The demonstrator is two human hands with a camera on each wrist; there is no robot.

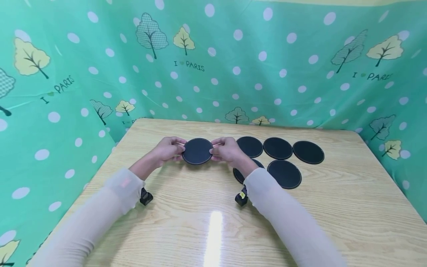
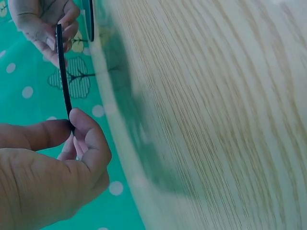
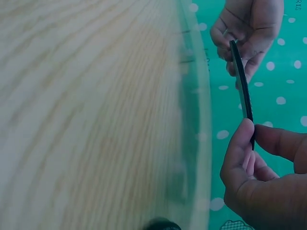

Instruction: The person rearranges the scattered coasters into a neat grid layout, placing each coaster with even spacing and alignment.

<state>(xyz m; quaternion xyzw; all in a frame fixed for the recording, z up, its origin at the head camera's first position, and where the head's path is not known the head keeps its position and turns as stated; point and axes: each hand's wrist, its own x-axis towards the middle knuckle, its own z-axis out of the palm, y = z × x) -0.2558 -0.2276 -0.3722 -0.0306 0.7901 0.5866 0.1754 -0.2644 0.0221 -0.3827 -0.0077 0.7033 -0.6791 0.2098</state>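
A round black coaster (image 1: 197, 151) with a pale stitched line near its rim is held between both hands, raised off the table. My left hand (image 1: 167, 150) pinches its left edge between thumb and fingers. At the opposite edge my right hand (image 1: 227, 150) pinches it the same way. Both wrist views show the coaster (image 2: 63, 72) edge-on as a thin dark strip, apart from the wood. Several matching coasters lie flat to the right, among them one coaster (image 1: 284, 174) in the nearer row and another coaster (image 1: 278, 148) behind it. My right wrist partly covers the nearer-left coaster (image 1: 238, 175).
The light wooden table (image 1: 186, 200) carries a bright strip of reflected light (image 1: 213, 237). A green polka-dotted cloth (image 1: 233, 66) with tree prints hangs behind the table and along its sides. Small black cameras are strapped at both wrists.
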